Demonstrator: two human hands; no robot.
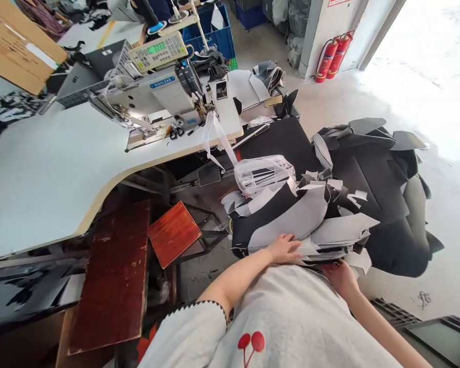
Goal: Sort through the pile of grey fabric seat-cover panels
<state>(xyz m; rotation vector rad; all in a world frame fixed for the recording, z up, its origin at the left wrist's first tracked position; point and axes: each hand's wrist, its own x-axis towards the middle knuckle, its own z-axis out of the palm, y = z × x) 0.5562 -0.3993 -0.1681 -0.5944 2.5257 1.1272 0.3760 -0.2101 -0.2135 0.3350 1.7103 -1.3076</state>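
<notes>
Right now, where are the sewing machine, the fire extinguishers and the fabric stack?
sewing machine (153,94), head view, on its white body.
fire extinguishers (327,59), head view, on a red cylinder.
fabric stack (291,220), head view, on the top grey piece.

"HIGHLEAD" — blue label on the sewing machine (153,97)

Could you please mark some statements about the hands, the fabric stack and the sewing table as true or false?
1. The left hand rests on top of the stack of cut fabric pieces. True.
2. The right hand holds scissors. False: it grips the stack's lower edge.
3. A sewing machine stands on the white table. True.
4. The two fire extinguishers are blue. False: they are red.
5. The blue crate sits behind the sewing machine. True.
</notes>
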